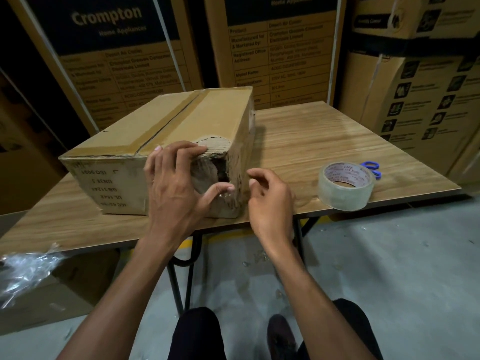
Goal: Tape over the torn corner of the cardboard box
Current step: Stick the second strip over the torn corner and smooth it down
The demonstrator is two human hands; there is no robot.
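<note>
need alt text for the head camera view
A person's left hand presses on the torn corner of a cardboard box on a wooden table; the right hand hovers open beside it, near a tape roll and scissors.

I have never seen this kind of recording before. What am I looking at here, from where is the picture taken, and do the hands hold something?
There is no machine here: a person works with two bare hands. The single picture comes from a camera worn on the person's head, looking forward and down, so you see the arms from above and the legs below.

On the wooden table stands a cardboard box. Its near corner is torn open, showing a dark hole. The left hand rests on the box with fingers and thumb around that tear. The right hand hovers beside the corner, open and empty.

To the right lie a roll of clear tape and, behind it, blue-handled scissors. Neither is touched. Large printed cartons stand behind the table.
</note>
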